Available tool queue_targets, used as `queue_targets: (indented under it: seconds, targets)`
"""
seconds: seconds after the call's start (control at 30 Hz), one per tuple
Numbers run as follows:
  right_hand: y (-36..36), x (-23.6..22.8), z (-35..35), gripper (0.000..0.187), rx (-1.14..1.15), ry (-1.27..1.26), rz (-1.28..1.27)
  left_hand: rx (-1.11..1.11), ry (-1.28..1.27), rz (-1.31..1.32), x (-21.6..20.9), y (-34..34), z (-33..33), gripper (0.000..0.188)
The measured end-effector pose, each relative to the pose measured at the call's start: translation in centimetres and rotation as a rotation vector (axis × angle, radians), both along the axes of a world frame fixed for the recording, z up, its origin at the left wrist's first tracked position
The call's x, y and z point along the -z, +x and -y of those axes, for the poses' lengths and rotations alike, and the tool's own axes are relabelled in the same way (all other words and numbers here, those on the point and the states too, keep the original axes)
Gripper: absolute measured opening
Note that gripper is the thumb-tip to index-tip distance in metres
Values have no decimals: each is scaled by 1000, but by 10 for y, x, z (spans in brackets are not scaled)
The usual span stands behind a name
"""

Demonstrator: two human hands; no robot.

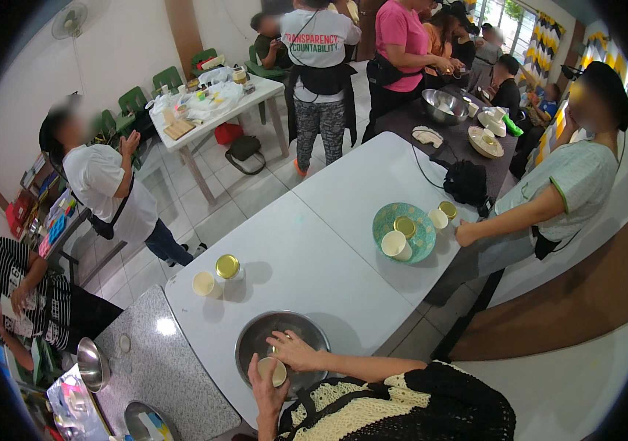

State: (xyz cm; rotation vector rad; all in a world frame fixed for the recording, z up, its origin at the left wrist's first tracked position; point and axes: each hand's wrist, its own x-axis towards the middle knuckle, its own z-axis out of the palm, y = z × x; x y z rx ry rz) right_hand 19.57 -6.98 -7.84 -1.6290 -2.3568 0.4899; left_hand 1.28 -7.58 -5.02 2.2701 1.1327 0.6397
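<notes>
A steel mixing bowl sits on the white table near its front edge. My left hand is closed around a pale paper cup, held upright at the bowl's near side. My right hand reaches over the bowl, its fingers bent around what looks like a small jar with a gold lid, mostly hidden beneath them. Beyond the bowl, to the left, another paper cup stands beside a glass jar with a gold lid.
On the white table, a teal patterned bowl holds a cup and a jar; another pair stands beside it. One person rests a hand at the table's right edge. A grey speckled table adjoins on the left, with steel bowls.
</notes>
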Motion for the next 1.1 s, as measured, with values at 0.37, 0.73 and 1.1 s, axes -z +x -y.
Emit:
queue_targets:
  seconds: [0.37,0.73,1.1]
  targets:
    - [-2,4,-1,42,11,12,-16,-99,74,129,28,-3,8,90]
    - [-2,11,0,42,29,57,5,-165,25,138,34,5,8,99]
    - [-6,8,-3,54,42,93,32,-193,5,117,24,7,4,83]
